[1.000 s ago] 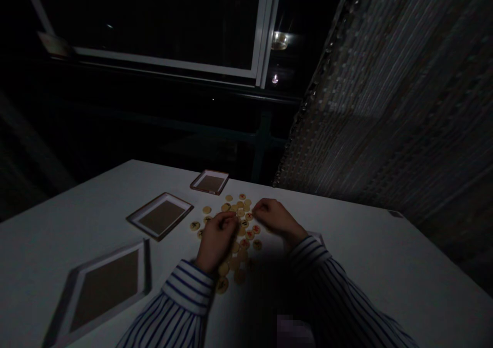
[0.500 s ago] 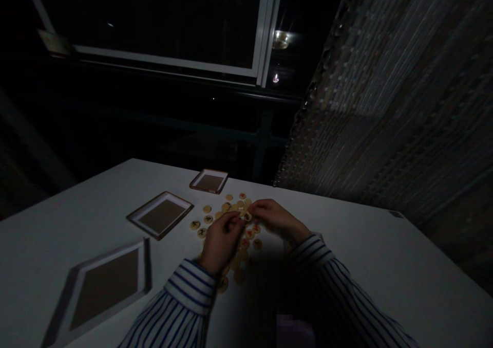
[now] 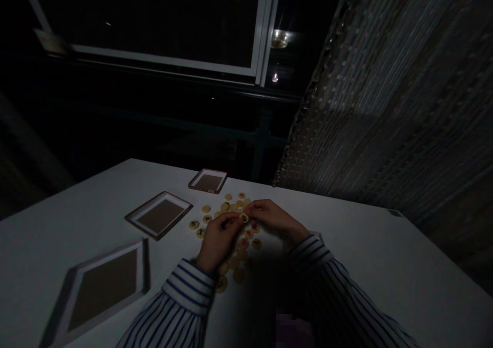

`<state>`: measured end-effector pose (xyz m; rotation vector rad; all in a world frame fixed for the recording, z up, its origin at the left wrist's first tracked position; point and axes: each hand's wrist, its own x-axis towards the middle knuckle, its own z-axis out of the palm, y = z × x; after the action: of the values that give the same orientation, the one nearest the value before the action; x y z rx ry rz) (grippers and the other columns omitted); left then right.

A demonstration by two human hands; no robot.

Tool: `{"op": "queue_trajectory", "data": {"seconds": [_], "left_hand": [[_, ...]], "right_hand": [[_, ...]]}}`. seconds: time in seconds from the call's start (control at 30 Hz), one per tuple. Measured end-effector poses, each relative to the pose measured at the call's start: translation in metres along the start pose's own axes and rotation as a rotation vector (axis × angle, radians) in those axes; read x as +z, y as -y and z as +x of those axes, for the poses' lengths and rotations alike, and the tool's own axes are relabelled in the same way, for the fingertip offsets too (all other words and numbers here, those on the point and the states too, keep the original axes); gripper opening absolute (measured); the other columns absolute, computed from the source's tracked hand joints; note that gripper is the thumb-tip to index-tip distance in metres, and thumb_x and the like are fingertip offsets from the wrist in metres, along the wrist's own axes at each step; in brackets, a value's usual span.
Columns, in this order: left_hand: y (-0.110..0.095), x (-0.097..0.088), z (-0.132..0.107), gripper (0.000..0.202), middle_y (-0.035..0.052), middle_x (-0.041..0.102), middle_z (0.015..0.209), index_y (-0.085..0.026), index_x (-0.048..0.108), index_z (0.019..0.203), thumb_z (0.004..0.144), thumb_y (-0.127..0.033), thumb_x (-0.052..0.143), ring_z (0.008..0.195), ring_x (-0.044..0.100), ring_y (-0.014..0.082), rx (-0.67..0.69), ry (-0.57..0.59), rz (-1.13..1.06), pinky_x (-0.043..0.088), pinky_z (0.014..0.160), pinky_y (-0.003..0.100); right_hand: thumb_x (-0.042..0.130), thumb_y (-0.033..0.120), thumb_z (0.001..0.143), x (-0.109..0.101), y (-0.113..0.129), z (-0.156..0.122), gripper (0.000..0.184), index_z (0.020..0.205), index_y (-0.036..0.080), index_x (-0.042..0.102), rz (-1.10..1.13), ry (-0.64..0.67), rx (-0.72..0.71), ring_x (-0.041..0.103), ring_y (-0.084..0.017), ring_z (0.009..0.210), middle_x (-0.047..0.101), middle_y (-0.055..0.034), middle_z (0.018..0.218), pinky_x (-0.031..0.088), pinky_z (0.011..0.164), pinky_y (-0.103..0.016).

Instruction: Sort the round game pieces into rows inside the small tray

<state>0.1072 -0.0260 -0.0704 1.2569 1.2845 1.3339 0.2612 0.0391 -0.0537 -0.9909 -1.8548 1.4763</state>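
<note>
Between my two hands is one round wooden Chinese chess piece point(image 3: 244, 218) with a dark character facing up. My left hand point(image 3: 219, 237) is closed, its thumb and fingertips pinching the piece's left side. From the right, the bent fingers of my right hand point(image 3: 269, 215) meet the same piece at its edge. Around and under the hands lie more loose Chinese chess pieces, some with black characters point(image 3: 201, 232), some with red ones point(image 3: 248, 233), and several showing plain faces point(image 3: 238, 275). My left hand and wrist hide part of this spread.
Three shallow rectangular trays stand on the white table point(image 3: 346, 250): a large one at the near left point(image 3: 144, 268), a middle one point(image 3: 133, 218) and a small far one point(image 3: 208, 190). Behind the table is a dark window point(image 3: 262, 39); a string curtain point(image 3: 346, 106) hangs at right.
The held piece has shifted slightly left and now faces up more plainly between the fingertips. My left fingers have closed in on it. The trays and other pieces stay in place.
</note>
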Motion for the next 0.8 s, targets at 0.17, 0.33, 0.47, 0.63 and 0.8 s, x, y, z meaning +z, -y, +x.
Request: {"op": "queue_trajectory", "data": {"seconds": [0.17, 0.33, 0.47, 0.63, 0.8], "left_hand": [[0.0054, -0.0007, 0.0025, 0.034, 0.0079, 0.069, 0.083, -0.014, 0.066, 0.083, 0.063, -0.041, 0.065, 0.077, 0.061, 0.0187, -0.037, -0.015, -0.106, 0.045, 0.072, 0.029], [0.0086, -0.0002, 0.0021, 0.036, 0.0061, 0.068, 0.076, -0.013, 0.065, 0.085, 0.063, -0.041, 0.066, 0.066, 0.06, 0.0147, -0.092, 0.003, -0.213, 0.045, 0.062, 0.025], [0.0073, 0.0007, 0.0005, 0.037, 0.0065, 0.068, 0.082, -0.014, 0.064, 0.091, 0.064, -0.04, 0.065, 0.07, 0.06, 0.0142, -0.075, 0.059, -0.277, 0.045, 0.064, 0.025], [0.004, 0.0013, -0.0002, 0.035, 0.0065, 0.068, 0.083, -0.014, 0.064, 0.088, 0.062, -0.038, 0.067, 0.076, 0.062, 0.0158, -0.105, 0.034, -0.255, 0.045, 0.069, 0.026], [0.0037, 0.0012, 0.0, 0.033, 0.0047, 0.067, 0.074, -0.013, 0.064, 0.082, 0.059, -0.037, 0.069, 0.067, 0.06, 0.0139, -0.128, -0.027, -0.196, 0.044, 0.063, 0.024]], "right_hand": [[0.062, 0.038, 0.067, 0.0016, 0.0026, -0.0008, 0.027, 0.078, 0.013, 0.062, 0.044, 0.001, -0.003, 0.05, -0.008, 0.054, 0.059, 0.0009, 0.064, 0.04, 0.052, -0.02], [0.066, 0.034, 0.063, 0.0038, 0.0084, -0.0033, 0.026, 0.078, 0.013, 0.062, 0.113, -0.029, -0.013, 0.054, -0.01, 0.06, 0.062, -0.0003, 0.069, 0.042, 0.058, -0.023], [0.066, 0.032, 0.064, 0.0038, 0.006, -0.0021, 0.023, 0.077, 0.014, 0.062, 0.11, -0.054, -0.061, 0.056, -0.01, 0.065, 0.062, -0.0001, 0.072, 0.042, 0.065, -0.024], [0.064, 0.033, 0.067, 0.0035, -0.0003, 0.002, 0.021, 0.077, 0.014, 0.063, 0.04, -0.093, -0.129, 0.057, -0.012, 0.072, 0.063, -0.0014, 0.077, 0.043, 0.071, -0.026], [0.061, 0.035, 0.07, 0.0048, 0.0016, 0.0021, 0.023, 0.079, 0.014, 0.065, -0.082, -0.117, -0.174, 0.057, -0.014, 0.073, 0.064, -0.0026, 0.078, 0.044, 0.07, -0.028]]}}
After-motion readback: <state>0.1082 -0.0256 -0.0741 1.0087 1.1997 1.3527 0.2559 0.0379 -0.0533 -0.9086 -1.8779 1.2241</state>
